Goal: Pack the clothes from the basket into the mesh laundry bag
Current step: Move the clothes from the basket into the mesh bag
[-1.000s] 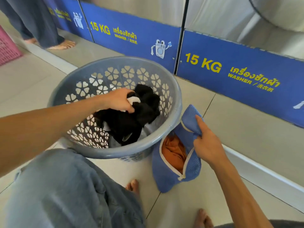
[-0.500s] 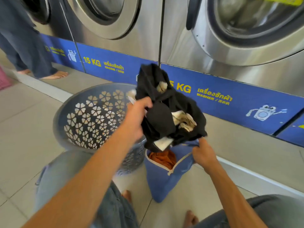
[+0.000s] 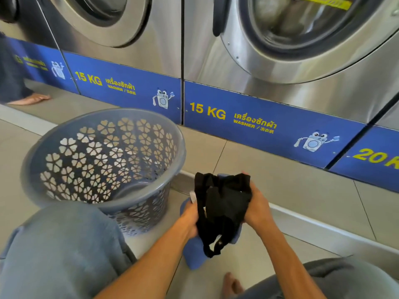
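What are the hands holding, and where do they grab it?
Both hands, left hand and right hand, grip the black clothes by their sides, over the blue bag.

black garment (image 3: 224,203): soft matt cloth in my grip | mesh bag (image 3: 194,253): blue fabric | basket (image 3: 103,156): smooth grey perforated plastic | washers (image 3: 323,67): glossy brushed steel | floor (image 3: 302,190): smooth tile
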### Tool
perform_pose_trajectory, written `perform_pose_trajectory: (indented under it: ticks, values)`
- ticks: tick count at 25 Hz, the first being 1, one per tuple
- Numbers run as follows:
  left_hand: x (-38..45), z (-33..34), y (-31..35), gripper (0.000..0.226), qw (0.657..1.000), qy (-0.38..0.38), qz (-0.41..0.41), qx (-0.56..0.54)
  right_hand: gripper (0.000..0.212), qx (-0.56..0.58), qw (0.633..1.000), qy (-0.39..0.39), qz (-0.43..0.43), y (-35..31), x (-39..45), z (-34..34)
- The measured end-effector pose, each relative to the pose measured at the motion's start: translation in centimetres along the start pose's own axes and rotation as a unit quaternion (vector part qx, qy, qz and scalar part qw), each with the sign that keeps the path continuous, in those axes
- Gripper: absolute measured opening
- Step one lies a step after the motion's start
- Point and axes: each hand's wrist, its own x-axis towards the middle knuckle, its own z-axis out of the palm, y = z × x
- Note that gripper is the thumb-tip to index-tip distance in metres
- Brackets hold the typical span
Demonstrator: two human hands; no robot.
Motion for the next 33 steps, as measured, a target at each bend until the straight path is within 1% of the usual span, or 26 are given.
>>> perform_pose_trajectory:
  ticks: [1,2,4,6,8,10,12,13,14,15,16,17,18,20,21,22,23,25,26,27,28,29,30,31,32,33]
  values:
    - [0.5,0.1,0.3,0.028,1.0,0.008,-0.001,0.01,0.053,0.022,0.999,0.031,-0.008,-0.3,-0.5,-0.2]
    - [1.0,0.0,0.6,0.025,0.999,0.02,0.002,0.043,0.064,0.011,0.999,0.048,-0.024,0.3,0.2,-0.4]
    - [1.3,0.2,1.5,0.025,0.992,0.024,0.005,0.126,0.076,-0.056,0.994,0.09,-0.031,-0.4,-1.0,-0.4]
    - [1.7,0.7,2.0,0.029,0.971,0.04,0.019,0.236,0.076,-0.062,0.99,0.112,-0.053,-0.5,-1.1,-0.1]
    - [1.6,1.1,2.7,0.036,0.944,0.048,0.032,0.326,0.074,-0.121,0.986,0.099,-0.064,-1.2,-1.7,0.7]
    - [1.4,1.1,3.6,0.038,0.915,0.072,0.035,0.395,0.071,-0.148,0.982,0.085,-0.081,-0.8,-1.8,1.5]
    - [1.4,0.8,3.7,0.041,0.908,0.112,0.059,0.399,0.065,-0.14,0.982,0.087,-0.093,-0.7,-1.9,2.3]
    - [1.3,0.6,3.6,0.042,0.925,0.112,0.054,0.359,0.061,-0.136,0.981,0.09,-0.105,-0.8,-2.1,2.7]
    - [1.5,0.3,3.4,0.043,0.948,0.113,0.053,0.293,0.058,-0.134,0.979,0.095,-0.118,-0.6,-2.1,3.1]
    - [1.2,0.1,3.4,0.044,0.961,0.116,0.05,0.245,0.057,-0.132,0.978,0.103,-0.122,-0.5,-2.2,3.3]
    - [0.9,-0.1,3.3,0.042,0.964,0.113,0.056,0.234,0.056,-0.133,0.977,0.113,-0.123,-0.2,-2.1,3.3]
    - [0.5,-0.4,3.2,0.038,0.957,0.101,0.085,0.259,0.055,-0.137,0.977,0.118,-0.111,-0.2,-2.1,3.3]
    - [0.4,-0.8,3.2,0.034,0.936,0.082,0.126,0.318,0.052,-0.139,0.978,0.124,-0.098,-0.1,-1.8,3.1]
    - [0.0,-1.2,2.8,0.048,0.884,0.042,0.174,0.431,0.043,-0.135,0.98,0.133,-0.062,-0.2,-1.3,3.1]
    - [-0.3,-1.2,2.9,0.053,0.873,0.022,0.171,0.456,0.039,-0.13,0.981,0.138,-0.052,-0.3,-1.2,3.2]
    - [-0.7,-1.1,3.2,0.054,0.873,0.003,0.157,0.461,0.037,-0.126,0.98,0.146,-0.042,-0.4,-1.2,3.3]
    - [-1.2,-1.1,3.8,0.051,0.882,-0.017,0.131,0.453,0.035,-0.121,0.979,0.158,-0.031,-0.4,-1.0,3.5]
    - [-2.0,-1.0,5.1,0.038,0.933,-0.082,0.039,0.348,0.031,-0.104,0.977,0.187,-0.004,-0.1,-0.5,3.5]
    - [-2.3,-0.9,5.5,0.036,0.944,-0.124,0.004,0.305,0.03,-0.083,0.976,0.2,0.007,0.1,-0.2,3.4]
    - [-2.3,-0.8,5.7,0.049,0.942,-0.159,-0.007,0.296,0.028,-0.061,0.975,0.213,0.014,0.2,0.0,3.3]
    - [-2.1,-0.8,5.6,0.07,0.925,-0.179,-0.007,0.334,0.027,-0.042,0.973,0.224,0.016,0.4,0.1,3.2]
    - [-1.9,-0.7,5.2,0.092,0.9,-0.177,-0.003,0.398,0.025,-0.033,0.971,0.235,0.011,0.4,0.2,3.2]
    - [-1.8,-0.6,4.7,0.104,0.871,-0.168,0.005,0.462,0.024,-0.034,0.97,0.239,-0.001,0.3,0.2,3.2]
    - [-1.6,-0.5,4.3,0.103,0.849,-0.161,0.014,0.503,0.023,-0.04,0.971,0.236,-0.018,0.1,0.1,3.3]
    - [-1.3,-0.4,3.7,0.091,0.838,-0.143,0.024,0.526,0.021,-0.047,0.972,0.228,-0.037,-0.1,-0.1,3.3]
    - [-1.1,-0.4,3.1,0.072,0.834,-0.114,0.039,0.539,0.021,-0.052,0.973,0.219,-0.055,-0.3,-0.2,3.4]
